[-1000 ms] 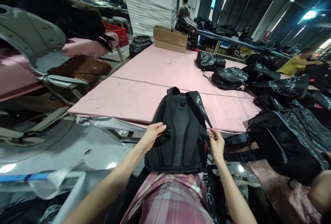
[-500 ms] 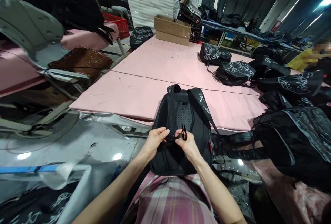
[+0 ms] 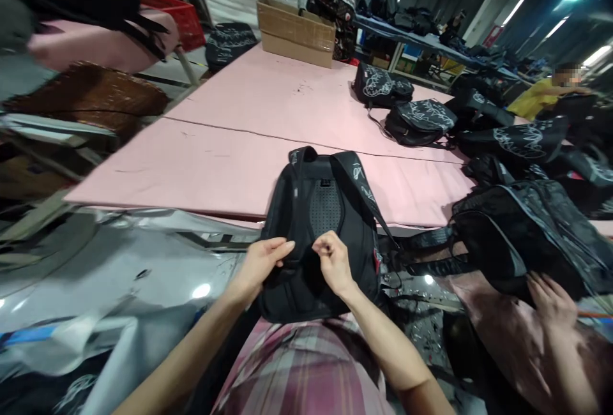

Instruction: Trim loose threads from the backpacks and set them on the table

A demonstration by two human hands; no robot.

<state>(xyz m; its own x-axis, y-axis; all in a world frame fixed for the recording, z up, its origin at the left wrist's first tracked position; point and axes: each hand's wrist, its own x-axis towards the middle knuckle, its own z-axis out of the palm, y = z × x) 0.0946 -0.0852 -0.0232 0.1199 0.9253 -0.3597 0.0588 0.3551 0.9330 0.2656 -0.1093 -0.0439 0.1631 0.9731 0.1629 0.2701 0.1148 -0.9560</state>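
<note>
A black backpack (image 3: 325, 211) stands back-panel up on my lap, leaning on the edge of the pink table (image 3: 225, 153). My left hand (image 3: 261, 263) pinches the fabric at its lower left, thumb against fingers. My right hand (image 3: 334, 262) is curled closed against the middle of the back panel, a little right of the left hand; what it holds is hidden by the fingers. One shoulder strap (image 3: 364, 188) with white print runs down the backpack's right side.
Several black backpacks (image 3: 419, 122) with white scribble print lie on the table's right side, and a larger one (image 3: 527, 236) sits close right. Another person's hand (image 3: 550, 300) rests beside it. A cardboard box (image 3: 294, 32) stands at the far end. Silver film (image 3: 119, 268) covers the near left.
My right hand left the strap at the right and came to the middle of the back panel beside my left hand. Small black snips seen in it half a second ago are hidden.
</note>
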